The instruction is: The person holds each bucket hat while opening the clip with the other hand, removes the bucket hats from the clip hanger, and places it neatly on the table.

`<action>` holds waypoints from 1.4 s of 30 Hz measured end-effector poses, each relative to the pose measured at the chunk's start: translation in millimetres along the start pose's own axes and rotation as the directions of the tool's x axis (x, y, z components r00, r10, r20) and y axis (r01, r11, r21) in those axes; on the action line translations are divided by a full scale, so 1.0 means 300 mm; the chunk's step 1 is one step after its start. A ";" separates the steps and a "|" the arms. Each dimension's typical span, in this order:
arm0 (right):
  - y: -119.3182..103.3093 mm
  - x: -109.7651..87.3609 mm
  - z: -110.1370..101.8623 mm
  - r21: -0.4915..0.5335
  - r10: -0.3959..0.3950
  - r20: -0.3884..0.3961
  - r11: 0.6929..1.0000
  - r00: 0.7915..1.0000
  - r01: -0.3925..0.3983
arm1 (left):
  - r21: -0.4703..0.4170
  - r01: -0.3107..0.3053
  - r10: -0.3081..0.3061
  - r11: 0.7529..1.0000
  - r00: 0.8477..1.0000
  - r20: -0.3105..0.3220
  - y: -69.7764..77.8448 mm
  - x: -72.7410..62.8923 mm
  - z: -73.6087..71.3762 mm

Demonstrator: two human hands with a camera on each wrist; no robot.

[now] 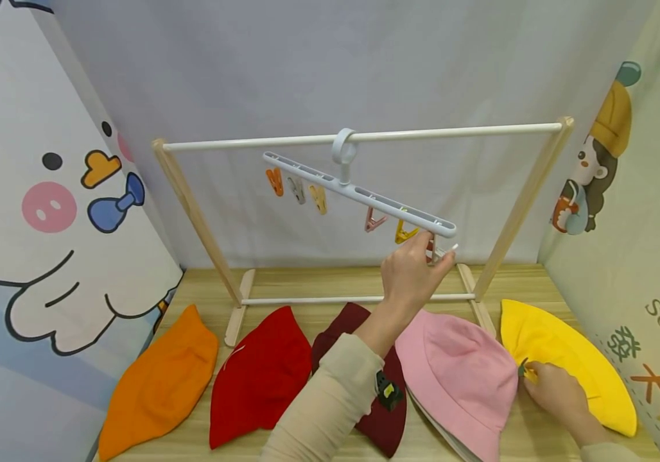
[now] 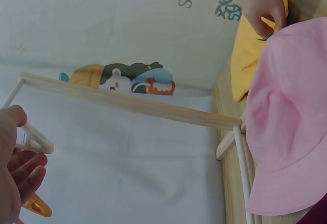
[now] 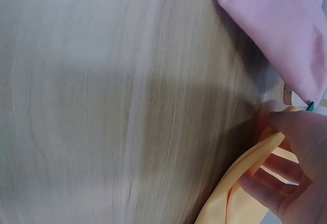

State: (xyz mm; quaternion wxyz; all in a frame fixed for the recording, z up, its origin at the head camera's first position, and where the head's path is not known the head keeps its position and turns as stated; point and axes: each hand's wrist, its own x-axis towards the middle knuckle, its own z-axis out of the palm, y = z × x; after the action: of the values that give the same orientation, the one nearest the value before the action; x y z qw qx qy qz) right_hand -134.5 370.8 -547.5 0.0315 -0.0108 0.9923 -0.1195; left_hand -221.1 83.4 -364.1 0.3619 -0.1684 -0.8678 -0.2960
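My left hand (image 1: 413, 269) is raised to the right end of a white hanger (image 1: 359, 192) and pinches the white clothespin (image 1: 441, 251) hanging there. In the left wrist view that clothespin (image 2: 37, 141) sits between the thumb and the fingers. Down on the table, my right hand (image 1: 558, 391) pinches the edge of a yellow bucket hat (image 1: 575, 366) beside its small green tag. The right wrist view has the yellow fabric (image 3: 240, 175) between the thumb and fingers. A pink bucket hat (image 1: 463, 372) lies just left of this hand.
The hanger hooks over a white rod (image 1: 451, 133) of a wooden-legged rack. Orange (image 1: 275, 181), grey, cream, pink and yellow clothespins hang along it. Orange (image 1: 162, 385), red (image 1: 263, 378) and maroon (image 1: 384, 410) bucket hats lie on the table. Printed cloth walls surround the space.
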 end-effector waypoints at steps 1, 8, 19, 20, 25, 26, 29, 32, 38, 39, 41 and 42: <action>-0.001 -0.001 0.000 0.001 -0.002 0.000 1.000 1.000 0.002 | 0.000 0.000 0.000 1.000 1.000 0.001 0.000 0.000 0.000; -0.012 -0.014 -0.002 -0.005 -0.040 -0.029 0.999 0.999 0.040 | 0.003 0.003 -0.003 1.000 1.000 -0.009 0.001 0.002 0.001; -0.018 -0.024 0.012 -0.006 -0.024 -0.044 1.000 0.999 0.024 | 0.015 -0.011 0.012 1.000 0.999 -0.035 0.007 0.006 -0.002; -0.019 -0.024 0.014 -0.004 -0.016 -0.044 1.000 0.999 0.016 | 0.018 -0.014 0.014 1.000 0.999 -0.036 0.006 0.006 -0.003; -0.021 -0.026 0.018 -0.007 0.014 -0.030 1.000 0.999 -0.014 | 0.030 -0.024 0.025 0.999 0.999 -0.035 0.008 0.007 -0.007; -0.020 -0.025 0.018 -0.009 0.016 -0.025 1.000 1.000 -0.016 | 0.027 -0.024 0.025 0.999 0.999 -0.034 0.009 0.007 -0.008; -0.018 -0.022 0.018 -0.013 0.019 -0.010 1.000 1.000 -0.019 | 0.024 -0.021 0.022 0.999 0.999 -0.032 0.011 0.008 -0.010; -0.015 -0.018 0.012 -0.014 0.023 0.012 1.000 1.000 -0.023 | 0.022 -0.016 0.017 1.000 0.999 -0.029 0.013 0.008 -0.012; -0.013 -0.013 -0.017 -0.011 0.030 0.016 0.999 0.999 -0.030 | 0.041 -0.026 0.027 0.999 0.999 -0.027 0.016 0.008 -0.015; -0.013 -0.012 -0.026 -0.010 0.033 0.010 0.999 0.999 -0.033 | 0.039 -0.029 0.030 0.999 0.999 -0.029 0.015 0.008 -0.015; -0.011 -0.007 -0.044 -0.008 0.042 -0.005 0.999 0.999 -0.042 | 0.038 -0.030 0.032 0.999 0.999 -0.031 0.012 0.008 -0.015; -0.009 -0.005 -0.052 -0.011 0.043 -0.015 0.999 0.999 -0.043 | 0.037 -0.031 0.032 0.999 0.999 -0.031 0.011 0.009 -0.014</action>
State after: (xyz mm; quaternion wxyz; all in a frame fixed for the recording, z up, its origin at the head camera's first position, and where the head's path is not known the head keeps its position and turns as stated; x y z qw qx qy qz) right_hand -134.1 372.1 -531.6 0.0268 0.0113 0.9931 -0.1132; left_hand -219.0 83.2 -358.5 0.3832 -0.1707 -0.8645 -0.2769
